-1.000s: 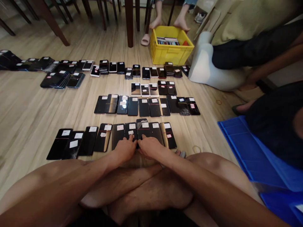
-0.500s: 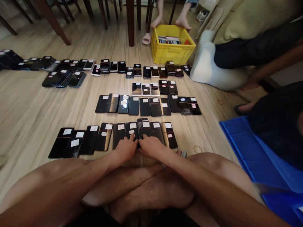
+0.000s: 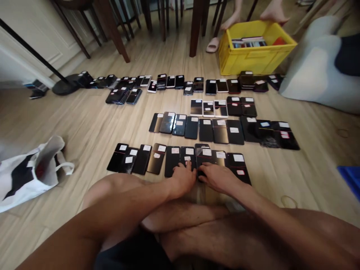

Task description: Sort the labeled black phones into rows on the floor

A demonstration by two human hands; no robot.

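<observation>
Several dark phones with white labels lie in rows on the wooden floor. In the nearest row, my left hand (image 3: pixel 184 176) rests with fingers spread on the lower part of a black labelled phone (image 3: pixel 188 153). Beside it, my right hand (image 3: pixel 218 176) touches the lower end of the neighbouring phone stack (image 3: pixel 206 153), its fingers apart. To its right lies a black phone with a white and a pink label (image 3: pixel 236 159). A middle row (image 3: pixel 206 131) of dark phones stretches beyond, with white-framed phones (image 3: pixel 196 108) behind it.
A yellow crate (image 3: pixel 253 62) holding flat items stands at the back right, near another person's bare feet. A white bag (image 3: pixel 30 176) lies at left, a black stand base (image 3: pixel 64 88) behind it. A blue object (image 3: pixel 350 180) shows at the right edge.
The view has swung left, so the phones and crate appear further right and the white bag has come into view. Both hands remain at the same phones.
</observation>
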